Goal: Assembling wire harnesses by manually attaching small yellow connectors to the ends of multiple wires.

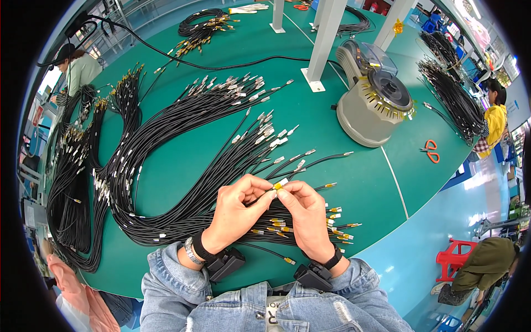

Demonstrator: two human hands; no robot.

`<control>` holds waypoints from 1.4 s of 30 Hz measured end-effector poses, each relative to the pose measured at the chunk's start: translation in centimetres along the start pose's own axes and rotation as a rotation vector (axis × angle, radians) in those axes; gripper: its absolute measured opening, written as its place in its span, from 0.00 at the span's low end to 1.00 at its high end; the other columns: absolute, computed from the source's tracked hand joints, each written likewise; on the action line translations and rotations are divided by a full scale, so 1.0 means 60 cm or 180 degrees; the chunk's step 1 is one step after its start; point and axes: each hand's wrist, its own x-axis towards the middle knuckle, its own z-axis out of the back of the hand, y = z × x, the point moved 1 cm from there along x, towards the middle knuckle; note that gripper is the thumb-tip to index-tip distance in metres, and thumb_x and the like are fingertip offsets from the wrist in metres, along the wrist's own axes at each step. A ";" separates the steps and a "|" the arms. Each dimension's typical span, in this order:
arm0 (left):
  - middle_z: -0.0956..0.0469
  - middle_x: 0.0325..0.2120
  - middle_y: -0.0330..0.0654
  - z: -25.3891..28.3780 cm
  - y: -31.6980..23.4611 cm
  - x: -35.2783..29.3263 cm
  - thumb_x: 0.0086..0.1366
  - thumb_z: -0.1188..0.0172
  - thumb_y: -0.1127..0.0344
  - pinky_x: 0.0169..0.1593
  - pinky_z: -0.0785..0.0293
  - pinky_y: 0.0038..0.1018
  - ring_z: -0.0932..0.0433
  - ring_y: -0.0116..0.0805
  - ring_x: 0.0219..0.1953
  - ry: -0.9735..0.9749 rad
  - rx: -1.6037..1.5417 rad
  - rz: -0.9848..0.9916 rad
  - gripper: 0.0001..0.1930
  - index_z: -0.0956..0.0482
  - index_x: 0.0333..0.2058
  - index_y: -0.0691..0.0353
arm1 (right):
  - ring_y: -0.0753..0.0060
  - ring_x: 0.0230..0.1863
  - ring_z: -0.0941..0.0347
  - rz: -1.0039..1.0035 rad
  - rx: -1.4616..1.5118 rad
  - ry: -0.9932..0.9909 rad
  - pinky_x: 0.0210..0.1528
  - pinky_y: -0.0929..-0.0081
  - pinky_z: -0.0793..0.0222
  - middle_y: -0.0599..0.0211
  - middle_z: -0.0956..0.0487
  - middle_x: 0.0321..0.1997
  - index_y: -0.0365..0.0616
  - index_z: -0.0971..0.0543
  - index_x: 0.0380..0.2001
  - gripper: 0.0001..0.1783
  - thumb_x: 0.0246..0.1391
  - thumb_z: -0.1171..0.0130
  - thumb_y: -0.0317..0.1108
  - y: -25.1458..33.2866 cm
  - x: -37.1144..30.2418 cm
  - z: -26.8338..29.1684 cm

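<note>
My left hand (237,213) and my right hand (306,218) meet over the near part of the green table. Between their fingertips is one black cable's end, with yellow tape (277,186) and a white tip. My left thumb and fingers pinch the cable side; my right thumb and index finger press on the taped end. Beneath and beside my right hand lie several yellow-taped cable ends (279,224). Beyond my hands spreads a bundle of black cables (213,180) with white-tagged ends, and no yellow shows on most of those.
A round grey tape dispenser (368,108) with yellow strips round its top stands at the back right, beside a white post (321,50). Orange-handled scissors (430,151) lie near the right edge. More cable bundles (72,193) fill the left side. Other people sit at both sides.
</note>
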 end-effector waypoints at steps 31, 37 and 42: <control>0.32 0.13 0.32 0.027 0.006 0.014 0.68 0.53 0.64 0.18 0.44 0.16 0.40 0.16 0.13 0.1110 -0.0920 0.1045 0.12 0.28 0.28 0.65 | 0.80 0.37 0.31 -0.0044 0.0115 0.0166 0.44 0.83 0.36 0.71 0.27 0.35 0.37 0.25 0.31 0.03 0.52 0.43 0.25 0.009 0.002 -0.006; 0.33 0.13 0.32 0.040 0.002 0.018 0.68 0.53 0.60 0.16 0.48 0.16 0.42 0.16 0.11 0.1825 -0.1467 0.1251 0.14 0.28 0.28 0.66 | 0.78 0.36 0.31 0.0560 -0.0316 0.0616 0.42 0.81 0.34 0.68 0.28 0.35 0.37 0.25 0.31 0.03 0.53 0.43 0.25 0.003 0.007 0.001; 0.32 0.12 0.33 0.046 -0.001 0.017 0.67 0.51 0.61 0.16 0.48 0.16 0.42 0.17 0.11 0.2041 -0.1683 0.1599 0.14 0.27 0.27 0.67 | 0.78 0.34 0.32 0.0845 -0.0613 0.0874 0.40 0.80 0.34 0.67 0.28 0.35 0.37 0.23 0.33 0.04 0.54 0.44 0.25 -0.002 0.003 0.007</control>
